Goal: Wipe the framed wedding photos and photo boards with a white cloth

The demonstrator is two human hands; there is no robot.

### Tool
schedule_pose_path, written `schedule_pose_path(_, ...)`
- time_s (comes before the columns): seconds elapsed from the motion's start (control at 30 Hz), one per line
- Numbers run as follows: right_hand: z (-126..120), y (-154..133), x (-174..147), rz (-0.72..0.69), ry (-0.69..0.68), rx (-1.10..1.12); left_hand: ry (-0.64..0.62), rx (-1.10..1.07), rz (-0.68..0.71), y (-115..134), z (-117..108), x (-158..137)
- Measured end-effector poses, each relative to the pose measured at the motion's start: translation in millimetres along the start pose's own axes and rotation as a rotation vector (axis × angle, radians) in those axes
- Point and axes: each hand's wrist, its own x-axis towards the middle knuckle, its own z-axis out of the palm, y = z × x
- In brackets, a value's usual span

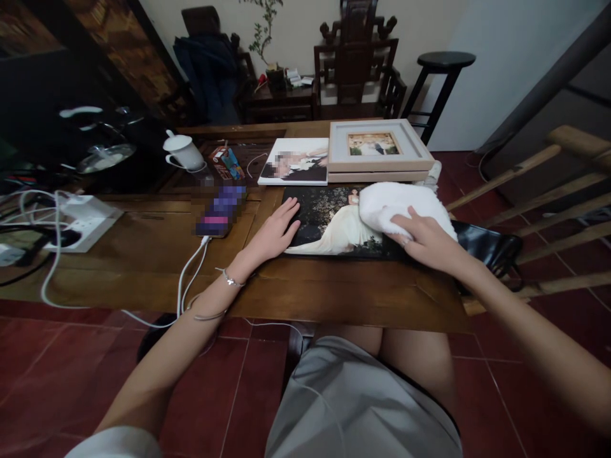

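Observation:
A dark photo print of a figure in a long white gown, the wedding photo [341, 229], lies flat on the wooden table [305, 292]. My left hand [279, 229] rests at its left edge, fingers stretched out and holding nothing. On the photo's right part my right hand [424, 238] grips a fluffy white cloth [396, 203], thumb and fingers pressed into it. The cloth covers the photo's right end. Just behind the photo are a white photo panel [296, 159] and a pale framed photo [377, 149] stacked on another frame.
To the left, a phone [220, 210] charges on a white cable. A lidded white cup [185, 151], a small box [226, 163] and a power strip [86, 222] with tangled cables are farther left. A black bag [487, 245] and a wooden chair [548, 191] stand at the right.

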Motion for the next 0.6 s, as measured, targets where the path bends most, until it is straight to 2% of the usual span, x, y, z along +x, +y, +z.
schedule_pose_path(0.17,-3,-29,-48,-0.101,-0.064,0.057,-0.002,-0.006,-0.018,2,0,-1)
schedule_pose_path(0.3,-10,-31,-61,-0.176,-0.175,0.093,-0.001,-0.008,-0.021,2,0,-1)
schedule_pose_path(0.43,-9,-10,-46,-0.132,-0.198,0.118,0.01,-0.009,-0.007,0,-1,0)
schedule_pose_path(0.6,-4,17,-4,-0.099,-0.095,0.096,0.011,-0.029,0.009,-3,-2,0)
